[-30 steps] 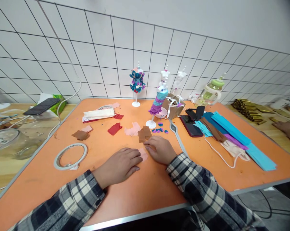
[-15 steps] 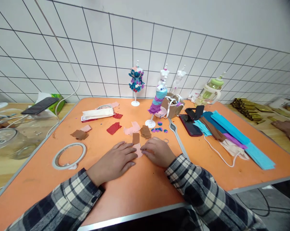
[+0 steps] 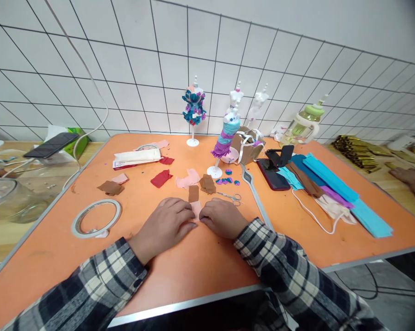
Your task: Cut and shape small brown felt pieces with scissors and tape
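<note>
On the orange table, the left hand and right hand are apparently pinching the pink piece, while scissors, newly uncovered, are lying unused beyond the right fingers.

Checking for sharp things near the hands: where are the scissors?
In the head view, just right of centre, the scissors lie on the table beyond the right hand, left of the grey strip.

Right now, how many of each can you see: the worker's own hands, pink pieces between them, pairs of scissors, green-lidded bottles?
Left hand and right hand: 2
Pink piece between them: 1
Scissors: 1
Green-lidded bottle: 1
Total: 5
</note>
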{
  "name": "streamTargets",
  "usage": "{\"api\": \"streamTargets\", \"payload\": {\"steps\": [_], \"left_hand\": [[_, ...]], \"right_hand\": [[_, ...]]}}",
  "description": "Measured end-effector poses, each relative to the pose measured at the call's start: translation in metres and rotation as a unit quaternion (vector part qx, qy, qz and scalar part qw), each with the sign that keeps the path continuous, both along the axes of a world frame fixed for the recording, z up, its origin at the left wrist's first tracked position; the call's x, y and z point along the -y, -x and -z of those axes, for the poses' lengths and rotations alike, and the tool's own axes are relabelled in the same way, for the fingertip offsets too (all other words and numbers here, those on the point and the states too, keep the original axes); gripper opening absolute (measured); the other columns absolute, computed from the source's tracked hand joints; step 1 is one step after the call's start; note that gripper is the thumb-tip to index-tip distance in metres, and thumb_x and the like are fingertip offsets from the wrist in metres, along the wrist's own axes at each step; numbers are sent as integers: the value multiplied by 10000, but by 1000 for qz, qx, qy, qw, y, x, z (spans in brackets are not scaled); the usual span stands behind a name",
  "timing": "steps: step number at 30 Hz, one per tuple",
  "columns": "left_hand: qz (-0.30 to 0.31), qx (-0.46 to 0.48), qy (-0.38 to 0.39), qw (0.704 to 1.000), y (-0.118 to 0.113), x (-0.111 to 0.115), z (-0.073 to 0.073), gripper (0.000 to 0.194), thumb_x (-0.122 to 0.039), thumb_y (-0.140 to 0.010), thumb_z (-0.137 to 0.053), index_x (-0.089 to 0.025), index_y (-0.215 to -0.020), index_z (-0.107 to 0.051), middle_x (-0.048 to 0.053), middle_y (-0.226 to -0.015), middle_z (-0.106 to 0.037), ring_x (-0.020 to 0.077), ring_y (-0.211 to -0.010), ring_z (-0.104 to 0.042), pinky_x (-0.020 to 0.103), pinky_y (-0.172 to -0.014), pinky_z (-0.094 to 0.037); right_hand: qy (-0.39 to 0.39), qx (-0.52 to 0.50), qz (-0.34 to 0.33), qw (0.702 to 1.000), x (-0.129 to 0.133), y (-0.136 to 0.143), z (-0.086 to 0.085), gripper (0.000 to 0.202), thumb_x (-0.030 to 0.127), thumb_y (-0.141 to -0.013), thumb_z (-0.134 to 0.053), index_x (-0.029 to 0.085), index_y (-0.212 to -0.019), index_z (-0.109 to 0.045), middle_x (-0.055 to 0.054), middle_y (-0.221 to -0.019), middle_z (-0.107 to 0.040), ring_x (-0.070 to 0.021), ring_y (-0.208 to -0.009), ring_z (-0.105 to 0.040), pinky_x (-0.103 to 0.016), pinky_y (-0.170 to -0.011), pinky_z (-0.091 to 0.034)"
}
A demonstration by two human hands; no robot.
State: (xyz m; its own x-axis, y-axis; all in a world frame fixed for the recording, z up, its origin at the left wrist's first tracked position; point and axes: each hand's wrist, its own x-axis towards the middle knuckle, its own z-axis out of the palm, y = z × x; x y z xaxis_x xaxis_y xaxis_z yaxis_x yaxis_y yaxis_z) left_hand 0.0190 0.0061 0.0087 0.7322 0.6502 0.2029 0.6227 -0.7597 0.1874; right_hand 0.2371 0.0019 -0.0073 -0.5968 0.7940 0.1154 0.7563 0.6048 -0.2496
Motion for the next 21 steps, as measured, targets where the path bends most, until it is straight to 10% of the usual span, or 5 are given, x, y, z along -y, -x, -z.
{"api": "streamTargets", "payload": {"steps": [21], "left_hand": [[-56, 2, 5, 998, -16, 8, 6, 178, -243, -919, -550, -223, -856, -714, 41, -813, -737, 238, -836, -651, 438, -834, -403]], "right_hand": [[21, -11, 60, 998, 5, 7, 1, 192, 298, -944, -571, 220, -882, -735, -29, -882, -672, -164, -845, -598, -274, -650, -374]]}}
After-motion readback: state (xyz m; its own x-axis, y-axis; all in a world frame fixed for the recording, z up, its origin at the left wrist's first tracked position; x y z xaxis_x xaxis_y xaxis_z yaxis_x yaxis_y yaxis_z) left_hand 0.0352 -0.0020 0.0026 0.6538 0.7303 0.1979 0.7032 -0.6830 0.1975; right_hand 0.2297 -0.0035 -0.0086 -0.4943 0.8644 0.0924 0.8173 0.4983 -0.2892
